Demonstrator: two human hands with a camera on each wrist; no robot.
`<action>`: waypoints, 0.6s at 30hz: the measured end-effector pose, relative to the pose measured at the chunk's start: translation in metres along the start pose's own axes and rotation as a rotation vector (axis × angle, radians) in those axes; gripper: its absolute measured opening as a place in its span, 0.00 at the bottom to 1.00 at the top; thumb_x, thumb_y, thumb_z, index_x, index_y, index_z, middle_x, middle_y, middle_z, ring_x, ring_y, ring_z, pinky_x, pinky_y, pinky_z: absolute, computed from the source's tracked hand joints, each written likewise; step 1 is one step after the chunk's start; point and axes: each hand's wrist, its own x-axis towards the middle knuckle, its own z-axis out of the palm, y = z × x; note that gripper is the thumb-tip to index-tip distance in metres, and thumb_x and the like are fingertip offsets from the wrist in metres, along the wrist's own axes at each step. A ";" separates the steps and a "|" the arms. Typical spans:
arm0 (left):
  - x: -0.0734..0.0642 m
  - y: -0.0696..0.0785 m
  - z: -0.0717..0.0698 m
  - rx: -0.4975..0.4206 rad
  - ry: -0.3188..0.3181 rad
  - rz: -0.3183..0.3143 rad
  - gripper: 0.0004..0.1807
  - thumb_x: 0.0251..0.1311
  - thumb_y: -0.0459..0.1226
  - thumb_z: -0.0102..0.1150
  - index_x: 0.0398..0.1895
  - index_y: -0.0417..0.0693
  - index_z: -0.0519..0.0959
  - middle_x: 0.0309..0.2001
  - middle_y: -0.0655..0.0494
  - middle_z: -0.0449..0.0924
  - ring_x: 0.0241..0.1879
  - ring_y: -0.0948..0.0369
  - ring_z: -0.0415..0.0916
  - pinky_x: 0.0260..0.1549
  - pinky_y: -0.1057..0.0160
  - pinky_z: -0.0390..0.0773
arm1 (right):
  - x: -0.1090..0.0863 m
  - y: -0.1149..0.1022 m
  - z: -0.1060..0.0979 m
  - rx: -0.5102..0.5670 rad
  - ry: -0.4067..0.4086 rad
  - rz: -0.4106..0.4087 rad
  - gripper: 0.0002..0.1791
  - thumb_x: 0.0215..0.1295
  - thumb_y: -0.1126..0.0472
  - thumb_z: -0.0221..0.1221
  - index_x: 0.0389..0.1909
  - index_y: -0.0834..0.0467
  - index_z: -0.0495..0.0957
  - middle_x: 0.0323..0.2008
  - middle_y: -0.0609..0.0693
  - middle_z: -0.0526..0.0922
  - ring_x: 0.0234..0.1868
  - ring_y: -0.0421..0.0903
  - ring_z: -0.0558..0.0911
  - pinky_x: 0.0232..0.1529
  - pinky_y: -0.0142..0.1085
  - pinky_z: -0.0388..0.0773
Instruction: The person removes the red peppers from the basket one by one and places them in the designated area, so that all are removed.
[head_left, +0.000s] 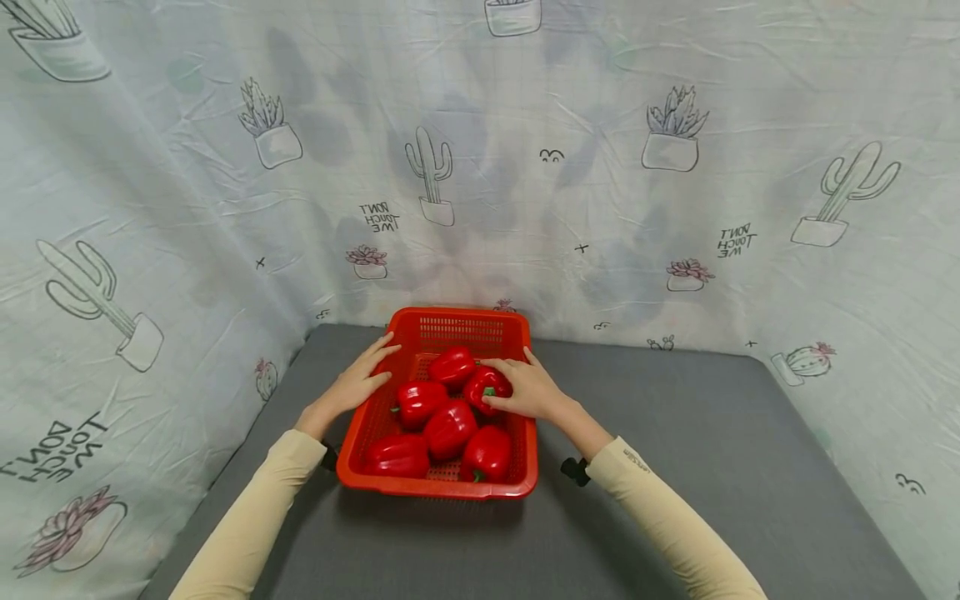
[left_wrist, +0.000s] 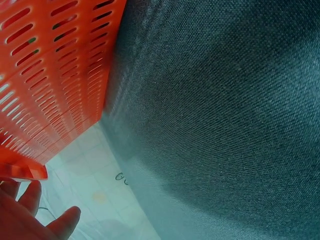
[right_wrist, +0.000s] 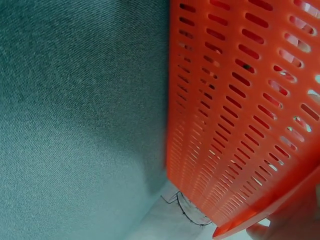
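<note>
Several glossy red bell peppers (head_left: 450,429) lie in a red-orange plastic basket (head_left: 437,486) in the head view. My left hand (head_left: 356,385) is at the basket's left rim, its fingers spread and fairly straight, with fingertips over the edge. In the left wrist view, fingers (left_wrist: 65,222) show beside the rim. My right hand (head_left: 528,390) reaches over the right rim, index finger and thumb spread across a bell pepper (head_left: 477,388) with a green stem. One fingertip (right_wrist: 257,231) appears just outside the rim in the right wrist view.
The basket stands on a grey cloth-covered table (head_left: 675,450). A pale curtain (head_left: 510,200) printed with potted cacti and lettering hangs behind and along both sides. A black strap piece (head_left: 575,472) shows at the right wrist. Slotted basket walls (right_wrist: 230,110) fill much of both wrist views.
</note>
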 end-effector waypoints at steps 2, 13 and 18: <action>0.000 0.001 0.000 0.002 0.001 0.003 0.27 0.62 0.31 0.48 0.66 0.38 0.61 0.73 0.43 0.44 0.70 0.43 0.41 0.61 0.36 0.49 | -0.001 0.000 -0.001 0.015 0.016 -0.008 0.36 0.56 0.41 0.58 0.64 0.51 0.65 0.50 0.48 0.81 0.57 0.47 0.74 0.67 0.57 0.44; 0.000 0.004 0.000 0.008 0.005 0.008 0.27 0.62 0.30 0.48 0.65 0.37 0.62 0.72 0.42 0.44 0.70 0.42 0.42 0.62 0.37 0.49 | -0.003 0.001 -0.011 0.115 0.132 0.000 0.37 0.56 0.42 0.60 0.66 0.50 0.63 0.57 0.50 0.75 0.59 0.47 0.73 0.67 0.54 0.49; -0.001 0.003 0.000 0.003 0.016 0.016 0.26 0.62 0.30 0.48 0.65 0.37 0.63 0.72 0.41 0.45 0.70 0.43 0.42 0.62 0.38 0.49 | -0.006 0.002 -0.015 0.231 0.176 0.039 0.37 0.56 0.42 0.60 0.66 0.48 0.63 0.61 0.48 0.71 0.58 0.48 0.72 0.59 0.50 0.67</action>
